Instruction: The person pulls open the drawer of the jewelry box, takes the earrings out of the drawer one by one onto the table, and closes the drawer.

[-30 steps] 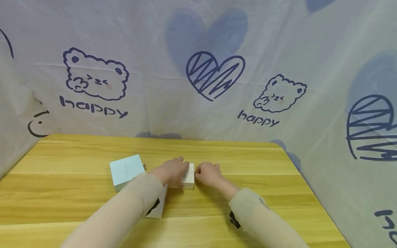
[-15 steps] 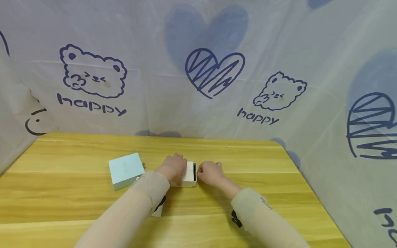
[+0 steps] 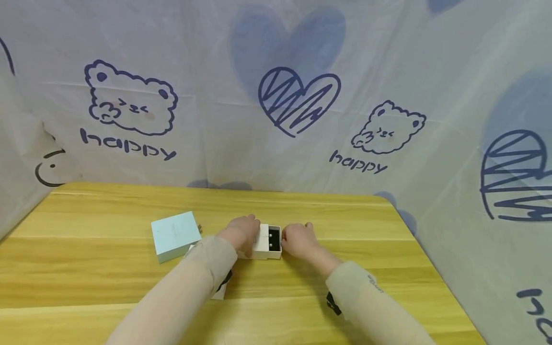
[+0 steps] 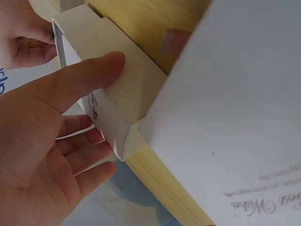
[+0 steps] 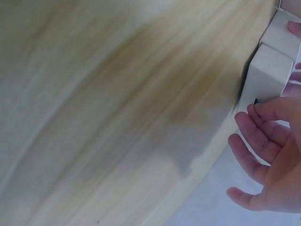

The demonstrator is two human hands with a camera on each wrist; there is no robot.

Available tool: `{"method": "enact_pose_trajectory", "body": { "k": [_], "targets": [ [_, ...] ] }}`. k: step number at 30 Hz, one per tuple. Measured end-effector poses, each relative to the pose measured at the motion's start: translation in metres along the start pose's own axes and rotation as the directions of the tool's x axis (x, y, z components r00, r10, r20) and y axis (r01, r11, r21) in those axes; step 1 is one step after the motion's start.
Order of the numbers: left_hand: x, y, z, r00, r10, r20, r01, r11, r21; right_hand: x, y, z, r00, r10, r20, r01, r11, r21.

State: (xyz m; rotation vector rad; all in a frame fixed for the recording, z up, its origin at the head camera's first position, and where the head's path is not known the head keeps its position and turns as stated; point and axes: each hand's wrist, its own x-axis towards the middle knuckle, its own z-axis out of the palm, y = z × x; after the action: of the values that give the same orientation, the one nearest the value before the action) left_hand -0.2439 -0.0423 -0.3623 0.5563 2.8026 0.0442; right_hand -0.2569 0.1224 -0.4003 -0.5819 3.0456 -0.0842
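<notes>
A small white drawer box [image 3: 261, 243] stands mid-table, its tray [image 3: 277, 256] partly out on the right. Black lining shows in the tray, with two small pearl-like beads on it. My left hand [image 3: 242, 234] grips the outer sleeve. In the left wrist view the thumb lies on one face of the sleeve [image 4: 124, 80] and the fingers on another. At the tray's end is my right hand [image 3: 299, 240]. In the right wrist view its thumb and forefinger pinch a tiny dark pull tab [image 5: 256, 100] on the tray's end face.
Left of the hands sits a light blue box [image 3: 174, 235], a small brown piece [image 3: 200, 227] showing at its right side. A larger white box [image 3: 219, 292] with printed writing lies partly hidden under my left forearm. Behind the wooden table [image 3: 345, 215] hangs a printed cloth.
The tray has slid out of the sleeve to the right, uncovering the black lining and the beads. My right hand moved right with it; my left hand stayed on the sleeve.
</notes>
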Motion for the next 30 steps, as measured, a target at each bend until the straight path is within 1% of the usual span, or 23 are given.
{"method": "enact_pose_trajectory", "body": {
  "k": [4, 7, 10, 13, 17, 20, 22, 27, 30],
  "targets": [
    [0.0, 0.002, 0.0, 1.0, 0.001, -0.014, -0.001, 0.999, 0.051, -0.001, 0.004, 0.0, 1.0, -0.001, 0.02, 0.0, 1.0, 0.002],
    [0.002, 0.006, 0.002, 0.999, -0.012, -0.03, 0.013, 0.998, 0.057, -0.001, 0.006, 0.002, 1.0, -0.005, 0.027, 0.005, 1.0, -0.002],
    [0.005, 0.01, 0.003, 0.999, -0.025, -0.041, 0.028, 0.997, 0.078, -0.001, 0.005, 0.002, 1.0, -0.011, 0.021, 0.011, 1.0, -0.006],
    [0.009, 0.011, 0.005, 0.998, -0.025, -0.05, 0.03, 0.995, 0.099, -0.001, 0.005, 0.0, 1.0, -0.006, 0.007, 0.006, 1.0, -0.013],
    [0.013, 0.008, 0.007, 0.998, 0.0, -0.069, 0.005, 0.998, 0.063, -0.003, 0.006, -0.003, 1.0, -0.001, 0.0, 0.001, 1.0, -0.023],
    [0.014, 0.006, 0.008, 0.997, 0.016, -0.078, -0.015, 1.0, 0.018, -0.003, 0.007, -0.003, 1.0, 0.001, 0.0, -0.001, 1.0, -0.02],
    [0.014, 0.005, 0.008, 0.996, 0.022, -0.082, -0.022, 1.0, 0.007, -0.002, 0.008, -0.003, 1.0, 0.003, 0.003, -0.003, 1.0, -0.014],
    [0.014, 0.006, 0.009, 0.996, 0.031, -0.08, -0.027, 0.998, 0.057, 0.0, 0.01, -0.001, 1.0, 0.015, 0.026, -0.015, 1.0, -0.001],
    [0.014, 0.006, 0.01, 0.997, 0.023, -0.079, -0.016, 0.996, 0.086, 0.0, 0.01, -0.001, 0.999, 0.018, 0.036, -0.018, 1.0, 0.01]
  ]
}}
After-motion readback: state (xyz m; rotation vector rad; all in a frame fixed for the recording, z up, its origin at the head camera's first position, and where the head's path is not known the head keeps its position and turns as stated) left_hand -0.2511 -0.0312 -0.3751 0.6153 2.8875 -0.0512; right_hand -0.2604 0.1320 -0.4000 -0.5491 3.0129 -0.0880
